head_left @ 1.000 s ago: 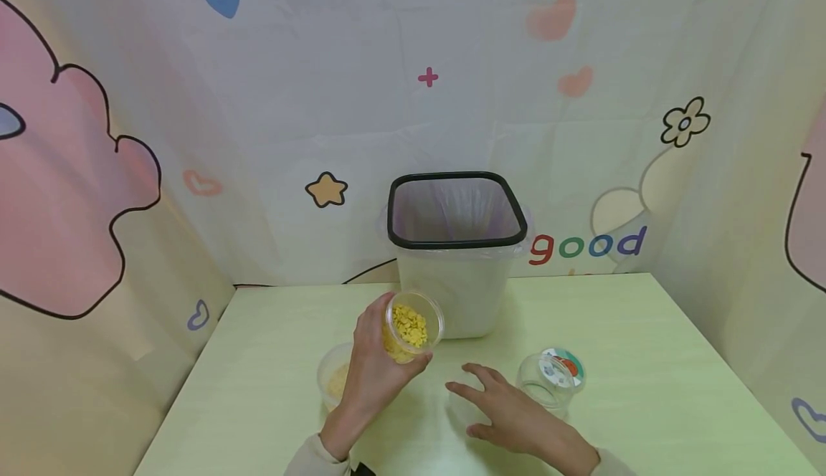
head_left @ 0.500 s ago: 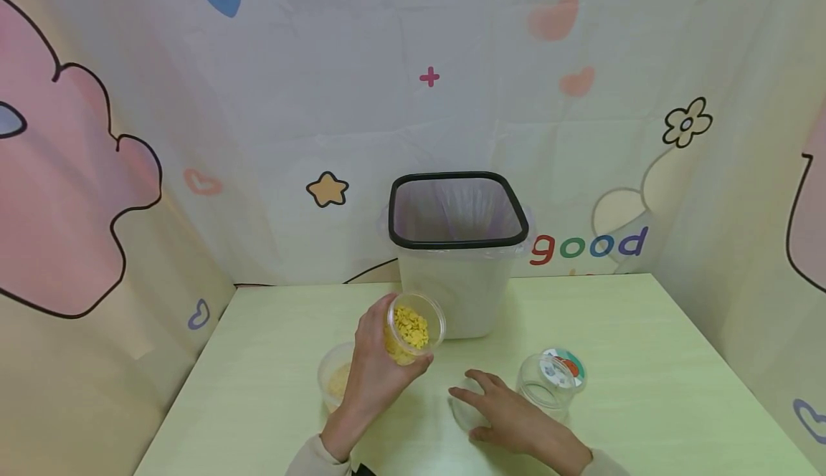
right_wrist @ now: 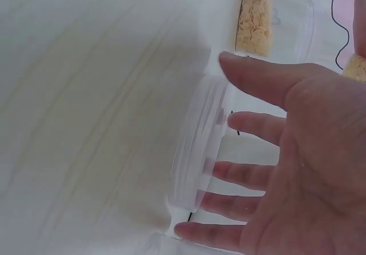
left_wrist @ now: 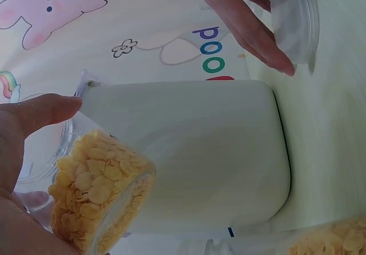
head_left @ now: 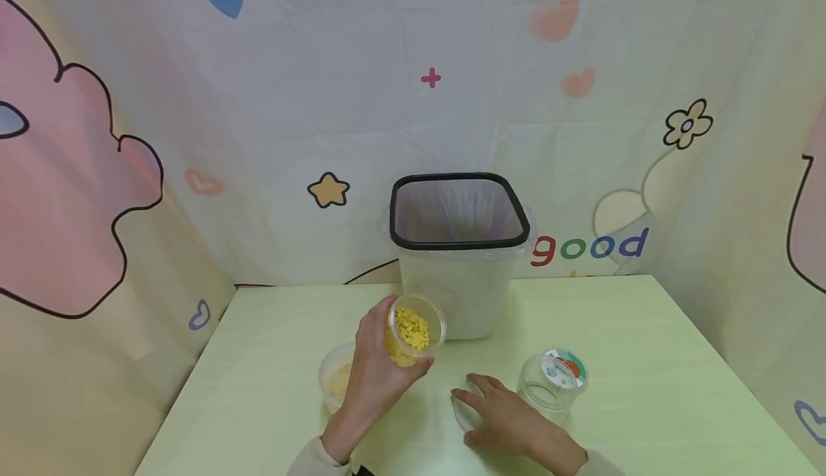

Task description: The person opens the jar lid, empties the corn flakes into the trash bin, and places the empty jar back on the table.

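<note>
My left hand (head_left: 374, 372) grips a clear round tub (head_left: 431, 315), partly filled with yellow cornflakes (head_left: 410, 329), tilted in front of the bin. In the left wrist view its thumb and fingers wrap the wall of the tub. Low over the table, my right hand (head_left: 513, 419) spans a clear round lid (head_left: 466, 415), thumb on one side and spread fingers on the other. In the right wrist view the fingertips are at the rim of the lid (right_wrist: 197, 146). Contact under the fingertips is partly hidden.
A white bin (head_left: 454, 297) with a black rim and a liner stands at the back. A second tub (head_left: 334, 375) with pale flakes is partly behind my left forearm. Right of my right hand are a clear tub (head_left: 545, 390) and a printed lid (head_left: 574, 368).
My right hand has lowered slightly onto the clear lid, its thumb and fingers settling about the rim. The left hand holds the cornflake tub almost still.
</note>
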A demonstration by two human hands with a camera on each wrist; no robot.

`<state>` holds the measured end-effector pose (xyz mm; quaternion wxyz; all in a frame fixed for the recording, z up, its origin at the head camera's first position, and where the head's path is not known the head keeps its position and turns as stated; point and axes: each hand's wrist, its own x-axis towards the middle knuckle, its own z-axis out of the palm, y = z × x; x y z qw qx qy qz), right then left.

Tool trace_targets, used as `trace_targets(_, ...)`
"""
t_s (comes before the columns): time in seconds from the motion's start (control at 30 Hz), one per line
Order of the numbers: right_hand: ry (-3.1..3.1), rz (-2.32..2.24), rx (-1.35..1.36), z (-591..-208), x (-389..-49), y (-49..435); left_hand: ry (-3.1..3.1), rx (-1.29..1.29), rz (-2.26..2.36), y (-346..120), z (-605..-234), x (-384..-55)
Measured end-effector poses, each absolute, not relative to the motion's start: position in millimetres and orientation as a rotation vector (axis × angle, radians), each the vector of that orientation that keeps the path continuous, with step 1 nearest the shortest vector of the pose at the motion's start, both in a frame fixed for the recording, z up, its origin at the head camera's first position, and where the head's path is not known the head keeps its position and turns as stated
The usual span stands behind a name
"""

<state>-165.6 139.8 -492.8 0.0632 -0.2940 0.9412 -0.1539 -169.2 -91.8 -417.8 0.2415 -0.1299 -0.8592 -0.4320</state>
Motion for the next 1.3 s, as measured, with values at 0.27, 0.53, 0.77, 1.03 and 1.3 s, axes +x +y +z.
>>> trace_targets(0.27, 2.914, -0.44, -0.98, -489, -165, 136, -2.343, -0.35, -1.18, -94, -417, -168)
trace_targets(0.53, 3.004, -0.453, -1.044, -478, -160, 132, -2.337, -0.349, -1.19, -95, -414, -167)
trace_targets(0.77, 3.112, -0.426, -1.127, -464, -156, 131, -2.331, -0.35, -1.184, -96, -411, -167)
trace_targets(1.03, 3.173, -0.385, -1.196, -450, -154, 133, -2.327, -0.354, -1.173, -98, -410, -167)
trace_targets(1.3, 3.242, -0.38, -1.196, -433, -151, 136, -2.313, -0.366, -1.162, -100, -404, -169)
